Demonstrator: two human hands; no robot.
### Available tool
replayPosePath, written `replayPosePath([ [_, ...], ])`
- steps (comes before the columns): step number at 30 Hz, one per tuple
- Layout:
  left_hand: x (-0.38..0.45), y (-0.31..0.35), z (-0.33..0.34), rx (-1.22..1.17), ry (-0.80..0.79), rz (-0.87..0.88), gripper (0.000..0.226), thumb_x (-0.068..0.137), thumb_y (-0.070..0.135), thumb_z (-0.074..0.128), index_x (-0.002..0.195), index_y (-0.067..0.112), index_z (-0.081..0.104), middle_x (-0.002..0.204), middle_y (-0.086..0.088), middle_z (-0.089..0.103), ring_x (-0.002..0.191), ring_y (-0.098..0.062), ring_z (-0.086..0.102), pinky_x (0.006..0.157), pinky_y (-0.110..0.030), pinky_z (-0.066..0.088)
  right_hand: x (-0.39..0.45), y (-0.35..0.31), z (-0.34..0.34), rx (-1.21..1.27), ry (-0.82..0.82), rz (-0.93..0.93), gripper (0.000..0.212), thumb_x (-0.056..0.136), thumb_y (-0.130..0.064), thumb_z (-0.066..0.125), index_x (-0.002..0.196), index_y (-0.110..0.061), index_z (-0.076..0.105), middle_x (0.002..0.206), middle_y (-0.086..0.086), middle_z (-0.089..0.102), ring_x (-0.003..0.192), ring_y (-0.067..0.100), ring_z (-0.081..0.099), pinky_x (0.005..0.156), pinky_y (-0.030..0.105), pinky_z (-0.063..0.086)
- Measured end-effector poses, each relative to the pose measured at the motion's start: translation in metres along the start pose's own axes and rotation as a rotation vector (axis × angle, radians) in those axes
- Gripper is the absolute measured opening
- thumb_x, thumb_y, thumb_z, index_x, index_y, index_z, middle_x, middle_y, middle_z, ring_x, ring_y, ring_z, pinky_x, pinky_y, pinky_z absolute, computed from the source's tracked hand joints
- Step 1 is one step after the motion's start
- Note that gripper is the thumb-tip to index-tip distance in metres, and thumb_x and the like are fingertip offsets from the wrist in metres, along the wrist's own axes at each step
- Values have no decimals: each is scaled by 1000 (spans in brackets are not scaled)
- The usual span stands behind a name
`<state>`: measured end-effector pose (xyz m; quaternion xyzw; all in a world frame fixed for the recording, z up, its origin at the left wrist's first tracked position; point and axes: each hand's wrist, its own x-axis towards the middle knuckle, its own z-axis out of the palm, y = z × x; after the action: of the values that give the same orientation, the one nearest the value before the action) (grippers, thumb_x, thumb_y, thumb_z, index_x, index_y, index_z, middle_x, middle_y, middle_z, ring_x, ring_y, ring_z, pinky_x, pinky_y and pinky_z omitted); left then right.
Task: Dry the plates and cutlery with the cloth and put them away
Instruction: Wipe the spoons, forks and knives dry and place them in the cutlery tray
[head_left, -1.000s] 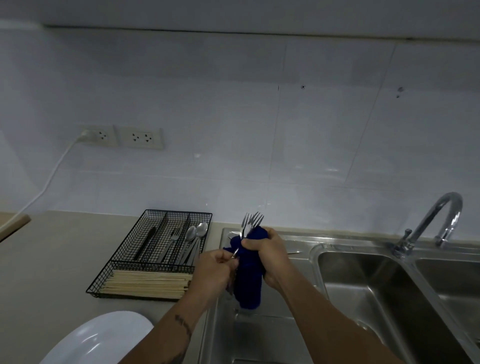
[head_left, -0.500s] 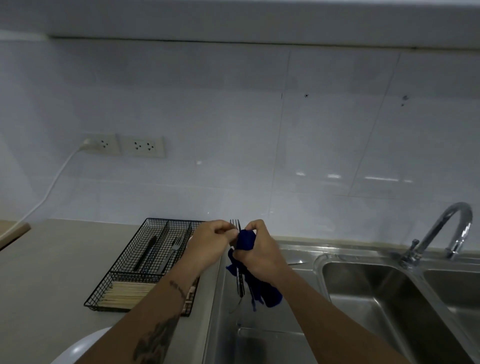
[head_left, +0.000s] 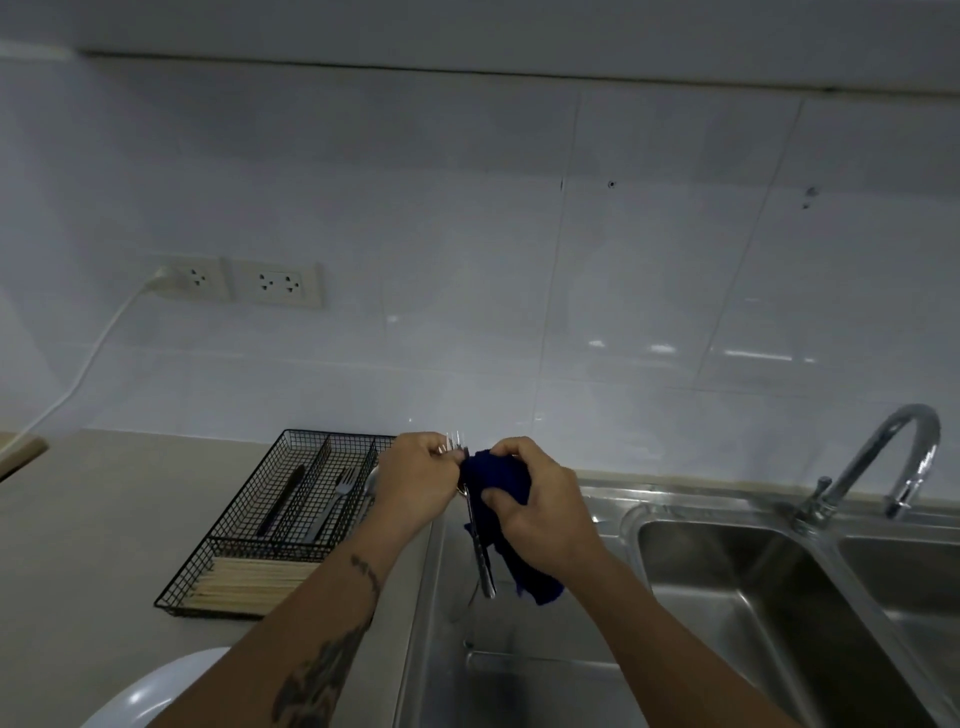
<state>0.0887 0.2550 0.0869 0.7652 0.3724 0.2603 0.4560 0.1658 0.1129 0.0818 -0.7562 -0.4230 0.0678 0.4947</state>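
Drying is midway, I judge: a knife, fork and spoon already lie in the wire tray (head_left: 244, 514) on the counter, and a white plate (head_left: 156, 691) sits at the near edge (dried or not, I cannot tell). Over the drainboard, the left hand (head_left: 415, 483) pinches the tine end of a bundle of forks (head_left: 480, 545), while the right hand (head_left: 535, 512) is clenched round the blue cloth (head_left: 501, 475) wrapped about their handles.

1. A chrome tap (head_left: 883, 457) curves over the steel sink (head_left: 779, 597) on the right.
2. Two wall sockets (head_left: 244, 280) sit on the white tiled wall (head_left: 519, 260); a white cable (head_left: 78, 374) is plugged into the left one and runs down to the left.
3. The beige counter (head_left: 104, 519) lies left of the sink.
4. A wooden edge (head_left: 21, 452) shows at the far left; I cannot tell what it is.
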Motion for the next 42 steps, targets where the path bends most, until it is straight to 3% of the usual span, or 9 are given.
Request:
replayPosePath([
  [4,-2,10,0,-134,-4,15,20,86,16,66,67,13,72,65,-9,71,71,-36,71,66,-52,60,-2,5,12,103,37,-66,44,93,-17,66,136,-24,58,117,-9,68,102,-3,63,86,9,48],
  [7,-2,5,-1,-189,74,-6,23,88,10,65,67,16,71,69,-8,70,71,-34,71,67,-48,61,-6,13,22,34,-80,-96,56,97,-31,60,149,-29,39,123,-4,63,106,8,62,88,22,52],
  [13,-5,-21,1,-249,122,-101,18,86,7,66,70,-1,68,66,-14,64,60,-23,60,67,-52,61,-25,20,47,-338,-113,-101,59,97,-35,54,148,-34,22,124,3,57,97,19,61,76,29,52],
  [16,-6,-33,-5,-330,141,-171,25,88,2,64,66,12,69,73,-9,67,63,-20,65,67,-44,62,-34,32,53,-489,-151,-108,64,97,-42,53,150,-32,18,135,4,52,109,21,60,82,29,50],
  [20,7,-51,-17,-320,163,-190,15,87,7,65,75,6,73,83,-13,75,66,-25,73,60,-40,62,-36,41,54,-522,-241,-54,63,97,-40,54,149,-32,20,139,5,51,116,24,57,92,33,50],
  [28,17,-50,-16,-315,99,-171,16,85,3,66,70,-2,68,77,-14,67,67,-25,67,57,-34,60,-10,35,75,-460,-190,-92,58,97,-36,55,147,-28,27,135,7,52,111,25,60,86,33,53],
  [31,26,-66,-30,-353,122,-224,14,83,7,66,70,6,71,82,-16,72,76,-32,73,63,-48,62,-14,50,73,-503,-298,-53,58,96,-38,55,146,-31,26,139,5,50,111,23,60,89,32,53],
  [37,61,-133,-63,-234,158,-243,29,54,40,67,73,18,70,70,-9,73,74,-34,73,69,-56,60,9,51,66,-366,-314,22,54,95,-32,60,141,-27,31,125,4,58,99,19,60,81,29,48],
  [42,72,-114,-115,-168,296,-304,14,56,23,71,67,13,69,68,-9,72,63,-26,66,62,-36,58,43,34,58,-168,-369,108,45,94,-26,64,125,-29,32,86,2,66,63,15,67,55,30,55],
])
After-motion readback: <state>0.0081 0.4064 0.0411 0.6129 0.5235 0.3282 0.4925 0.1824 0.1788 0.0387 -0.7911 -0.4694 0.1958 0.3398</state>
